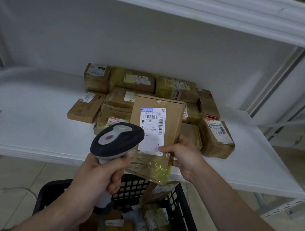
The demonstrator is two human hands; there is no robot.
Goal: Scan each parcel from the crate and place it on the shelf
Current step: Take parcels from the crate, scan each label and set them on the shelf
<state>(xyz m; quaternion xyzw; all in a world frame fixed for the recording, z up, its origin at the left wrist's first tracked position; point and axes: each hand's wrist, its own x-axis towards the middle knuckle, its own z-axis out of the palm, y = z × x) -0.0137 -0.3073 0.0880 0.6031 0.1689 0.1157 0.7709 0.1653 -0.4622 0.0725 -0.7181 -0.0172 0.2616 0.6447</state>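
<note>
Cardboard parcel (155,127) clamped at lower right edge by right hand (185,156), label up, held over front lip of shelf (27,126), above crate (181,218). Left hand (96,178) wrapped round scanner (118,140) grip, head aimed at label. Scan step under way, judging by aim. Done: cluster of boxes (133,81) lying on shelf. Left: this one to shelve, plus several packets (153,220) in crate.

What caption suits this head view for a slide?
Left hand aims scanner at labelled parcel held by right hand before shelf.
</note>
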